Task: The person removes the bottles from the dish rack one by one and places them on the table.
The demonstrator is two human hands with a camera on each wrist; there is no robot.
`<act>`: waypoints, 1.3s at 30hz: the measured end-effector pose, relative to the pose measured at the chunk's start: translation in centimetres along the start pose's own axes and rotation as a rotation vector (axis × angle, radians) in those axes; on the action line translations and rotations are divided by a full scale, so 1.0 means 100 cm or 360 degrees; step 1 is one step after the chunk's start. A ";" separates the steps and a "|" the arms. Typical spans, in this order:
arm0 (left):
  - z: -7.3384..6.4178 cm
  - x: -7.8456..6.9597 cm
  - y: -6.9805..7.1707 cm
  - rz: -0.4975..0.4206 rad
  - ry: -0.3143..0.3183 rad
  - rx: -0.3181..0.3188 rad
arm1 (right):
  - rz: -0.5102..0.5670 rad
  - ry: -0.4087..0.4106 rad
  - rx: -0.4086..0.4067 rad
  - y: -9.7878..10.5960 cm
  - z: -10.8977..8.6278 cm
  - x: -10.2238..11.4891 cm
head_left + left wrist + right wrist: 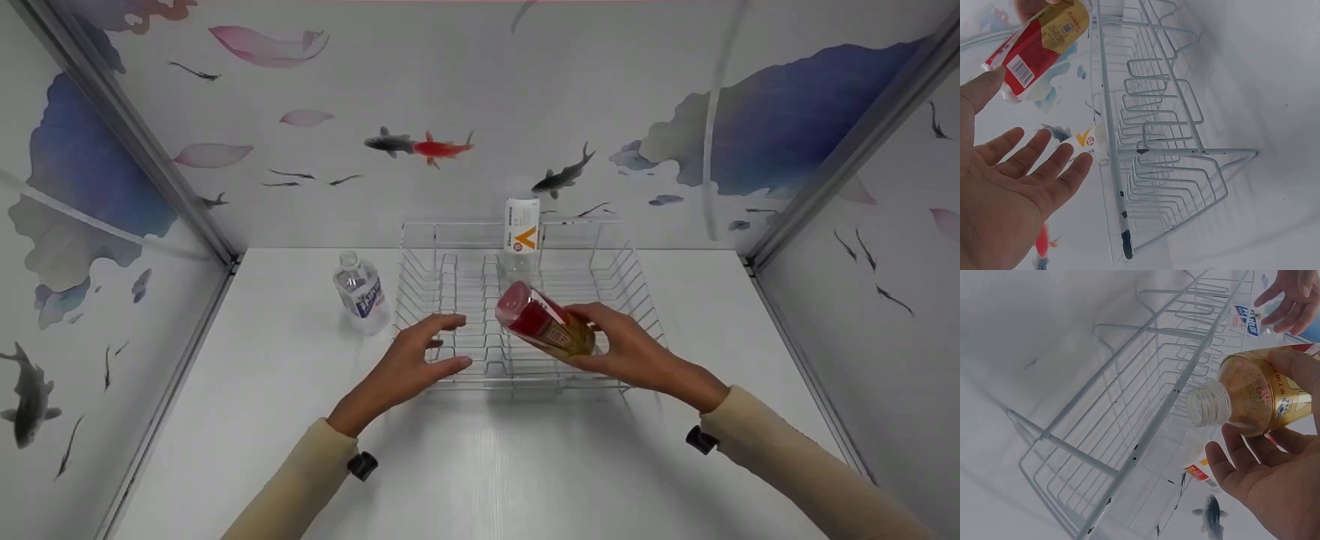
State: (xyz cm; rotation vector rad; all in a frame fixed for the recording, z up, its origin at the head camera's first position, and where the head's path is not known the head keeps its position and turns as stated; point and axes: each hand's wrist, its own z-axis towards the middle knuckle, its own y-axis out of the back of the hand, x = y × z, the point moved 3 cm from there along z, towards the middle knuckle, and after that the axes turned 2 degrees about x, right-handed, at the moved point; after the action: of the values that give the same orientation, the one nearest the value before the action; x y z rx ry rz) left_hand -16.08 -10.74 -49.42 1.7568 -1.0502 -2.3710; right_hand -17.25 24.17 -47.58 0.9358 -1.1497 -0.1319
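Observation:
My right hand grips a red and gold plastic bottle above a white wire rack. The bottle is tilted, its base pointing up and to the left. Its clear threaded neck, with no cap on it, shows in the right wrist view, where the gold label lies between thumb and fingers. My left hand hovers over the rack's front left part, fingers spread and holding nothing, apart from the bottle. In the left wrist view the bottle's barcode side appears beyond the thumb.
A clear bottle with a white and orange label stands at the back of the rack. Left of the rack, another clear bottle with a blue label stands on the white table. Printed panels wall in the back and sides.

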 end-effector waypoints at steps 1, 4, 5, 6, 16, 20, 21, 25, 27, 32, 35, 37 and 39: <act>0.000 0.000 -0.001 0.0003 0.0001 0.0005 | 0.0001 0.0001 0.0006 -0.001 0.000 0.000; 0.001 0.000 -0.002 0.0000 0.0009 0.0020 | -0.0010 -0.0003 0.0026 -0.002 -0.001 0.003; 0.001 -0.001 -0.002 -0.0003 0.0009 0.0026 | -0.0014 -0.0005 0.0030 -0.002 -0.001 0.003; 0.001 -0.001 -0.002 0.0000 0.0015 0.0031 | -0.0016 -0.0006 0.0032 -0.003 -0.001 0.004; 0.010 -0.010 0.001 0.0046 -0.0018 0.0055 | -0.0011 0.0047 0.0057 -0.005 -0.002 0.007; 0.012 -0.014 0.000 0.0042 -0.0034 0.0084 | -0.0021 0.0037 0.0067 -0.006 -0.002 0.009; 0.013 -0.014 -0.001 0.0041 -0.0035 0.0091 | -0.0023 0.0027 0.0070 -0.006 -0.002 0.009; 0.015 -0.016 -0.002 0.0055 -0.0034 0.0103 | -0.0047 0.0011 0.0077 -0.007 -0.002 0.010; 0.017 -0.017 -0.003 0.0061 -0.0037 0.0104 | -0.0055 0.0011 0.0082 -0.007 -0.003 0.011; 0.018 -0.019 -0.006 0.0019 -0.0066 0.0126 | -0.0065 0.0020 0.0095 -0.008 -0.003 0.015; 0.018 -0.020 -0.008 -0.0003 -0.0068 0.0139 | -0.0071 0.0021 0.0097 -0.008 -0.003 0.015; 0.018 -0.020 -0.008 -0.0012 -0.0055 0.0143 | -0.0075 0.0025 0.0101 -0.008 -0.003 0.015; 0.018 -0.020 -0.008 -0.0015 -0.0043 0.0146 | -0.0080 0.0028 0.0105 -0.009 -0.003 0.016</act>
State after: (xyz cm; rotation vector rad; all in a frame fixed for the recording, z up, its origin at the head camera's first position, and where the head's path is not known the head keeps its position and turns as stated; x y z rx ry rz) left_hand -16.56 -8.48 -47.85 1.7666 -1.1751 -2.3954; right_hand -15.99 22.93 -47.05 1.0229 -1.1204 -0.1268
